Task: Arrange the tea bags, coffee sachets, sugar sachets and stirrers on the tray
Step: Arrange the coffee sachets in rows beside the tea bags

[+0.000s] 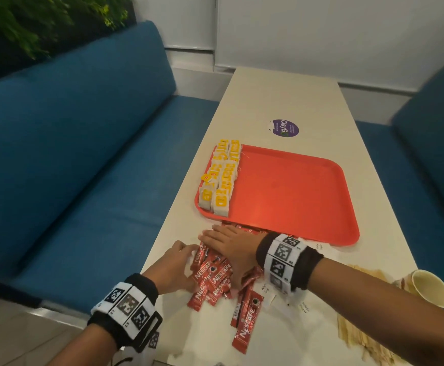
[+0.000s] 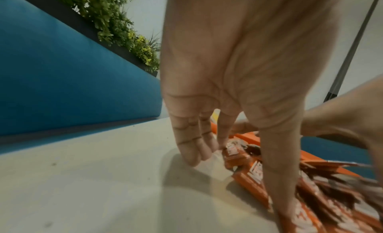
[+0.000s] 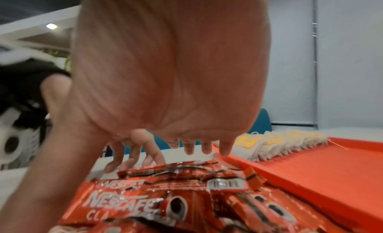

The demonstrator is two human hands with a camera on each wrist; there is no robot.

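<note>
We lay our right hand (image 1: 229, 247) flat, fingers spread, on the coffee sachets (image 1: 213, 281) at the tray (image 1: 295, 196) near edge; left hand (image 1: 174, 268) fingers straight, touching the pile's side.

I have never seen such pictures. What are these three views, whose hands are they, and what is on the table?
No machine: a person works with bare hands. One camera sits on the head; one on each wrist looks along the fingers. The left hand and right hand gather a pile of red Nescafe coffee sachets on the cream table, fingers fairly straight, nothing lifted. The red plastic tray holds yellow-tagged tea bags in two rows along its left edge. Wooden stirrers and a paper cup lie at the right.
</note>
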